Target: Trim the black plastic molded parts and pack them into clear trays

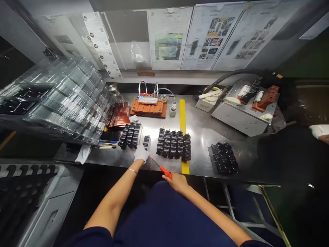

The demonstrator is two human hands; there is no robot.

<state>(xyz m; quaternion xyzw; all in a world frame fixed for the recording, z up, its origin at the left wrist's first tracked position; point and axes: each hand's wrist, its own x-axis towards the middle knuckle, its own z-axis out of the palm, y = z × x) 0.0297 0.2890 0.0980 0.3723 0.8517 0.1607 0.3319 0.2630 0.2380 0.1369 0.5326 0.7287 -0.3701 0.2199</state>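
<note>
My left hand [142, 153], in a white glove, is closed at the near end of a short row of black moulded parts [146, 141] with a pale edge. Its fingertips are partly hidden there. In my bare right hand [179, 182] is a screwdriver [166, 171] with an orange-red handle, its thin shaft pointing up and left toward the glove. Just beyond my left hand stands a block of black parts [130, 135] in rows. More black parts [170, 143] stand in rows to the right, and one row [187, 147] lies over the yellow strip.
Another black group [223, 157] sits farther right. Behind are an orange fixture [149, 107], a small dispenser bottle [173, 109] and a grey box [239, 113] with tools. Stacked clear trays [74, 99] rise at left. Yellow tape [182, 115] crosses the metal bench [199, 137].
</note>
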